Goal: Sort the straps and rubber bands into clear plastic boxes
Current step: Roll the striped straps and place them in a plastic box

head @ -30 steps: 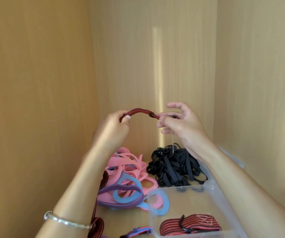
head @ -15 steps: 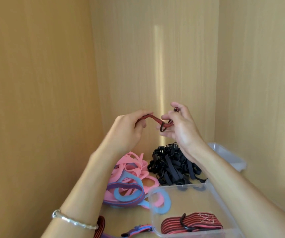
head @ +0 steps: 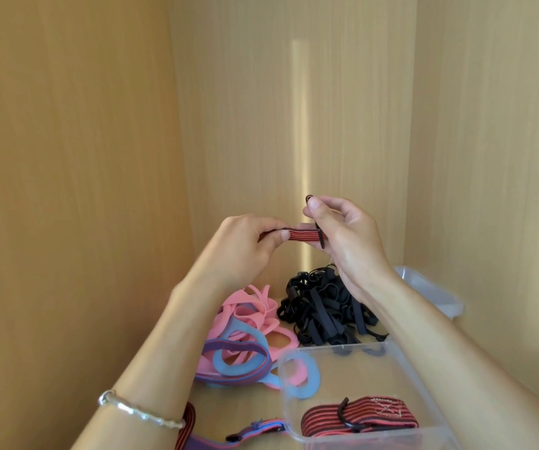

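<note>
Red-and-black striped elastic makes up the strap (head: 304, 234), which is held flat and level in the air near the middle of the view, its striped face turned to the camera and a black buckle (head: 321, 239) seen at its 3 o'clock end. One end is pinched by the left hand (head: 245, 241) at 9 o'clock of it. The other is grasped in the curled fingers of the right hand (head: 346, 235), whose thumb pins a further bit of strap at 12 o'clock. A clear plastic box (head: 359, 378) at 5 o'clock of the view holds a folded striped strap (head: 368, 415) crossed by a black hook. A second clear box (head: 437, 297) is seen at 4 o'clock, its contents hidden. Black bands (head: 323, 310) are heaped at 6 o'clock of the held strap, pink and blue bands (head: 248, 323) at 7 o'clock. Half a second ago the strap was arched and twisted between the hands; it is now drawn straight
</note>
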Tool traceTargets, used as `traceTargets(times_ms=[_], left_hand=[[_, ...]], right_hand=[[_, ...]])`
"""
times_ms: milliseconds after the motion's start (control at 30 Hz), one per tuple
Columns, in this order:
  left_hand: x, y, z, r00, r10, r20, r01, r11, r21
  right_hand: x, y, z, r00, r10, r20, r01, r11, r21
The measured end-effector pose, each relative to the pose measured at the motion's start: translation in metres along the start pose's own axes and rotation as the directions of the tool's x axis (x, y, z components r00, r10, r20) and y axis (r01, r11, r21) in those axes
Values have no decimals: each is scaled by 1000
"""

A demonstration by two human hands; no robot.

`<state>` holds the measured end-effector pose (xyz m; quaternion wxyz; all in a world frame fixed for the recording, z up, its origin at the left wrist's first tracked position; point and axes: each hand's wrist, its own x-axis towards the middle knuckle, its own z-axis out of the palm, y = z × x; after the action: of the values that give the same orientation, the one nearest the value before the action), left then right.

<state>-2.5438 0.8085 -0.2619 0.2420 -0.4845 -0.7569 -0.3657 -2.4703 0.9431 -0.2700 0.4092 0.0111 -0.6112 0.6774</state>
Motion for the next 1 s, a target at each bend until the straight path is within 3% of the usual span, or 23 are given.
traceTargets(times_ms=[133,367,500,633,733,800,900,1000], left_hand=[[1,-3,0,999,-37,17,37,999,12],[1,-5,1,999,-47,-2,47,999,6],[-1,-4,1,1000,-31,-4,31,999,17],[-1,0,4,1000,10,13,-11,997,77],[1,-1,4,999,-31,-23,34,989,143],[2,-2,3,993,-67,-92,82,982,168],[3,-7,0,979,-105,-174,132,980,147],[4,-10,-2,990,-60,-126,72,993,95]], right_hand=[[-2,1,0,999,-18,27,20,999,-51],[-2,0,-6,976,46,213,2,976,-217],[-1,-2,-11,957,103,273,-45,977,-209],[1,-2,-13,960,102,261,-33,966,-255],[3,-3,-12,966,97,242,-55,983,-175],[1,-4,-11,957,57,283,-17,990,-139],[-2,-3,-10,938,-41,343,159,933,-323],[0,-1,-12,940,-99,328,223,904,-366]])
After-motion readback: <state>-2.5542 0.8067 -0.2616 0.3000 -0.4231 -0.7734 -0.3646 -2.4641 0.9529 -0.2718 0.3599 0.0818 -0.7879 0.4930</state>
